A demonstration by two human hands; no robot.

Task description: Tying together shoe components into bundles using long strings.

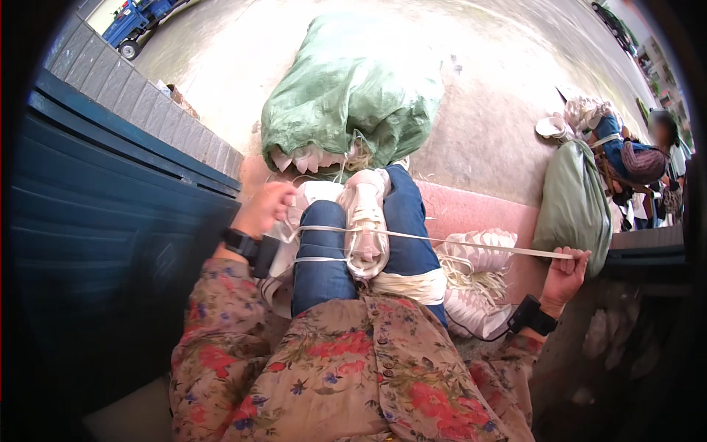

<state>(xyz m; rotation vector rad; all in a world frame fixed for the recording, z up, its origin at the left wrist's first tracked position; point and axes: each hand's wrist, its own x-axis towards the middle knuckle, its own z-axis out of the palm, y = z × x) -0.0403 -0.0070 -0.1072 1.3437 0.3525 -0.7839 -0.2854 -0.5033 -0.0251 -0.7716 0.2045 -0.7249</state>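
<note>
A white shoe stands between my knees, its toe end toward me and its lacing up. Out to the right, my right hand is closed on a white shoelace, which stretches taut across my thighs and over the shoe. My left hand is raised left of my left knee with its fingers curled together; whether it pinches anything is hidden. A loop of lace lies across my left thigh below the taut one. Around my right thigh is a thick bundle of white laces.
Ahead lies a big green sack with white shoe parts at its mouth. Stacked white shoes and loose laces are on the ground at right. Beyond them are another green sack and a seated person. A blue metal door is at left.
</note>
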